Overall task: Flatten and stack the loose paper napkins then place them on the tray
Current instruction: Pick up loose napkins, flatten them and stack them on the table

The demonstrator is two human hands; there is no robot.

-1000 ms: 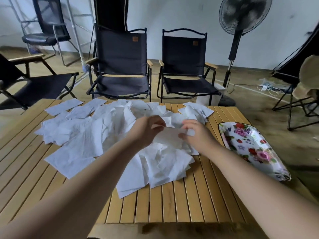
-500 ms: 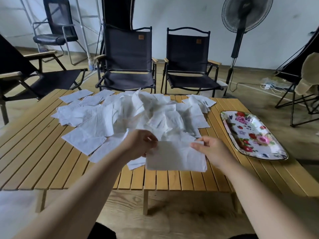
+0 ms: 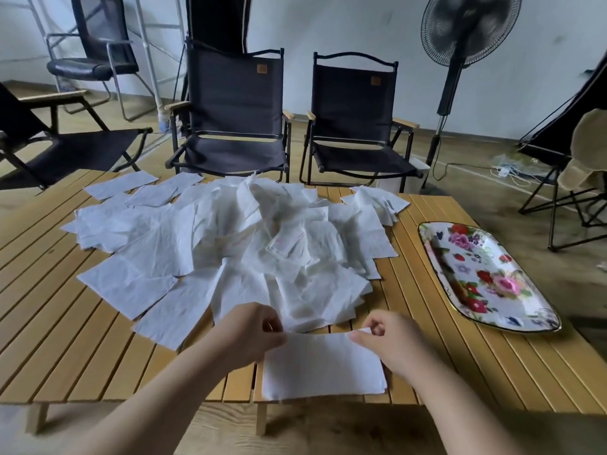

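Table [image 3: 492, 372]: napkin [image 3: 323, 369] pinched between left hand [image 3: 253, 333], right hand [image 3: 391, 339]

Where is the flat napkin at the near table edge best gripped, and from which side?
Probably its two far corners, reached from the near side: the napkin lies flat on the table, so only edges can be pinched. The left hand and right hand pinch there.

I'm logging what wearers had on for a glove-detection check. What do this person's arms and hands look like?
Both are bare. The left hand and right hand wear no gloves. The left forearm and right forearm are uncovered to the frame edge: no sleeve, watch or bracelet in view.
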